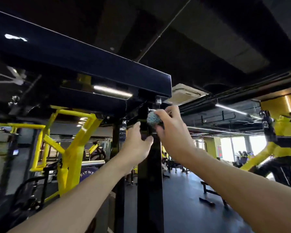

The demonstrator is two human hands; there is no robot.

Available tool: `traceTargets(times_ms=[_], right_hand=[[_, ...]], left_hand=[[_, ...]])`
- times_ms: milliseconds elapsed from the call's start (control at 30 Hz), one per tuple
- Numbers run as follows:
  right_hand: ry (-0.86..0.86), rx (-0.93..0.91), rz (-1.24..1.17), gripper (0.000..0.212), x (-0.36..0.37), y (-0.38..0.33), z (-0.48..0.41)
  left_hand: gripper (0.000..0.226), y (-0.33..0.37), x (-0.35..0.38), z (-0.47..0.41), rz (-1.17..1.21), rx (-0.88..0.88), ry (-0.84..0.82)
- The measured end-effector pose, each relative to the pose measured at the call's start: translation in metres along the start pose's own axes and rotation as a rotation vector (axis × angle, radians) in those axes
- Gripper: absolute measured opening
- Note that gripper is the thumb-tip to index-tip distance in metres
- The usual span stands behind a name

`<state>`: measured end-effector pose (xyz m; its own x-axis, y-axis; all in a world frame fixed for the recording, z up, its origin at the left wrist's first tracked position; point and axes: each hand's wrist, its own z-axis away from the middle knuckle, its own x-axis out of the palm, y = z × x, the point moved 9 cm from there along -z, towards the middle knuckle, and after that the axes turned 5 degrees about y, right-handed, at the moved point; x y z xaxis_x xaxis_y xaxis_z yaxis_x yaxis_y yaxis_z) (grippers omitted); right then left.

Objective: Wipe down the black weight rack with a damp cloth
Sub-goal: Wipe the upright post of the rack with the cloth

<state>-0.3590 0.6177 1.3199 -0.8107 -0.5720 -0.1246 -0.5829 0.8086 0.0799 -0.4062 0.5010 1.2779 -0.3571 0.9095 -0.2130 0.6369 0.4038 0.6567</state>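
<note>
My right hand (171, 132) pinches the balled cloth (154, 117) against the top of the vertical rack post (149, 182), my left hand (138, 140) curled round it just below.

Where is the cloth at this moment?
Head view, centre: the cloth is bunched in the right hand, against the black upright just under the top beam.

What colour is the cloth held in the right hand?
The cloth is mottled blue-grey, head view, bunched in the right hand.
</note>
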Motion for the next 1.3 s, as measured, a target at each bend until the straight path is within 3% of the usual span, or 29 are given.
traceTargets(times_ms=[167, 300, 467, 600, 733, 833, 967, 1100, 1200, 1300], right_hand=[[0.059, -0.205, 0.075, 0.047, 0.041, 0.023, -0.027], [0.198, -0.223, -0.063, 0.041, 0.039, 0.036, -0.039], [0.147, -0.452, -0.026, 0.048, 0.051, 0.03, -0.024], [0.141, -0.337, -0.12, 0.041, 0.047, 0.045, -0.031], [0.171, -0.485, -0.054, 0.049, 0.05, 0.036, -0.019], [0.185, -0.339, -0.113, 0.046, 0.049, 0.05, -0.028], [0.157, -0.567, -0.033, 0.055, 0.058, 0.029, -0.003], [0.172, -0.384, -0.112, 0.051, 0.055, 0.048, -0.013], [0.174, -0.602, -0.108, 0.054, 0.063, 0.032, 0.002], [0.189, -0.458, -0.24, 0.053, 0.058, 0.051, -0.009]], left_hand=[[0.069, -0.005, 0.014, -0.014, -0.195, 0.096, 0.101], [0.068, -0.008, 0.012, -0.01, -0.275, 0.108, 0.23], [0.062, -0.005, 0.016, -0.003, -0.368, 0.1, 0.331], [0.065, -0.008, 0.019, 0.001, -0.35, 0.049, 0.361], [0.067, -0.008, 0.024, 0.003, -0.364, 0.021, 0.359], [0.069, -0.01, 0.025, 0.004, -0.359, 0.013, 0.362], [0.065, -0.012, 0.028, 0.008, -0.388, 0.017, 0.351], [0.073, -0.022, 0.029, 0.013, -0.387, -0.023, 0.345], [0.069, -0.023, 0.03, 0.015, -0.396, -0.042, 0.354], [0.07, -0.023, 0.031, 0.017, -0.416, -0.052, 0.368]])
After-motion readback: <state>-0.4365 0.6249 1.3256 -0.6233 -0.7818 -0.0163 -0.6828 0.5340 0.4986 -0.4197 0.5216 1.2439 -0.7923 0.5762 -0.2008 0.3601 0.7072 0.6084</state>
